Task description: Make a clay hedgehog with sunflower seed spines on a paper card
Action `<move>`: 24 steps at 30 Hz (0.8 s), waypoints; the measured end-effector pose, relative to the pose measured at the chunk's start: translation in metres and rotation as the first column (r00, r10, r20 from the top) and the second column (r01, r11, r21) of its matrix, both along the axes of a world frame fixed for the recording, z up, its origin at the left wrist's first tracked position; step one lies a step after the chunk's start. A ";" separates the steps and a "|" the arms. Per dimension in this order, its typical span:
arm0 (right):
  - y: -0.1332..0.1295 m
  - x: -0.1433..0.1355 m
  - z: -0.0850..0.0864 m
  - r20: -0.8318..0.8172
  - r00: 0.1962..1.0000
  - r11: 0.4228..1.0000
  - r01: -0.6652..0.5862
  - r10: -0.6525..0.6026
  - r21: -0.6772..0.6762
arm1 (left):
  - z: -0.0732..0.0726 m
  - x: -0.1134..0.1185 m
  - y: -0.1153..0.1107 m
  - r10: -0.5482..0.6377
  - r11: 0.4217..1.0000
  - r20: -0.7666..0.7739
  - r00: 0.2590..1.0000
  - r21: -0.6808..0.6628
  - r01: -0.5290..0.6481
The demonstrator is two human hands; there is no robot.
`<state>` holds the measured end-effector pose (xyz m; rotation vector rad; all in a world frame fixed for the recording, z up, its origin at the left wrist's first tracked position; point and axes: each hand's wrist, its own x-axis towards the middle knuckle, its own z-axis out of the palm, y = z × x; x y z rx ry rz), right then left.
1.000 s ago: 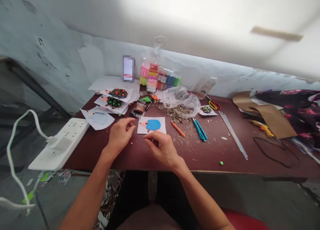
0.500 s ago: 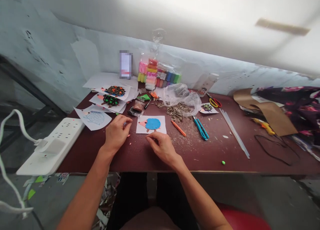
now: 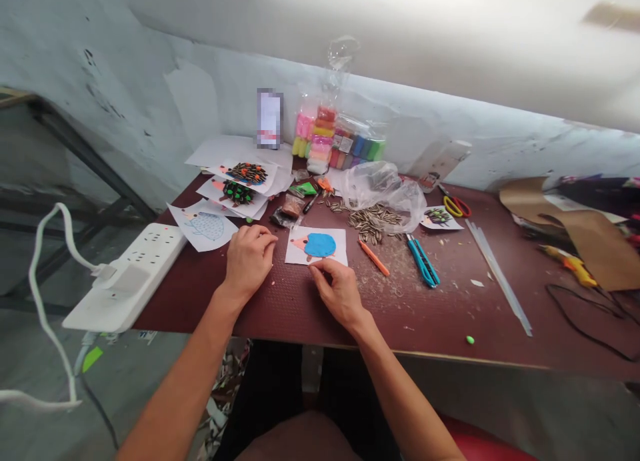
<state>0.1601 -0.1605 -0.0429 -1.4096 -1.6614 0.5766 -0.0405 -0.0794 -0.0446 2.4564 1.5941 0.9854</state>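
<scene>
A white card (image 3: 341, 237) lies in front of me with a hedgehog picture on it: a blue clay body (image 3: 321, 245), a pink pointed head and small brown feet. My right hand (image 3: 336, 286) is at the card's lower edge, its thumb and forefinger drawn together by the feet. Whether anything is between those fingers is hidden. Left of the card, my left hand (image 3: 249, 261) is held with curled fingers, thumb and fingertips meeting in a pinch. Anything in that pinch is too small to make out.
Sunflower seeds (image 3: 373, 222) spill from a clear plastic bag (image 3: 385, 187) behind the card. An orange pen-like tool (image 3: 374, 257), a blue cutter (image 3: 423, 261), scissors (image 3: 457, 206) and glue sticks (image 3: 500, 274) lie to the right. Hedgehog cards (image 3: 205, 229) and a power strip (image 3: 127, 274) are left.
The view has turned slightly left, so the table appears further right. My left thumb and fingertips have come closer together. My right hand stays at the card's lower edge.
</scene>
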 end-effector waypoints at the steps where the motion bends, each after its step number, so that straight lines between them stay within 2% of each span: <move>1: -0.001 0.000 0.000 -0.002 1.000 1.000 0.000 0.000 0.001 | -0.001 0.000 0.000 -0.004 1.000 -0.025 1.000 -0.013 0.003; 7: -0.003 0.001 -0.001 0.017 1.000 1.000 0.001 -0.001 -0.002 | 0.000 -0.001 0.000 -0.001 0.999 -0.132 0.991 -0.049 -0.005; 17: -0.003 0.001 -0.001 0.008 1.000 1.000 0.003 -0.003 0.001 | 0.003 -0.009 0.002 0.127 0.992 -0.177 0.976 0.015 -0.127; 21: -0.003 0.001 -0.002 0.002 1.000 1.000 0.004 -0.004 0.007 | 0.006 -0.005 0.005 0.078 0.997 -0.140 0.987 0.015 -0.077; 24: -0.003 0.001 -0.002 -0.010 1.000 1.000 0.007 -0.007 0.010 | 0.004 -0.001 0.007 0.023 0.998 -0.174 0.985 -0.054 -0.033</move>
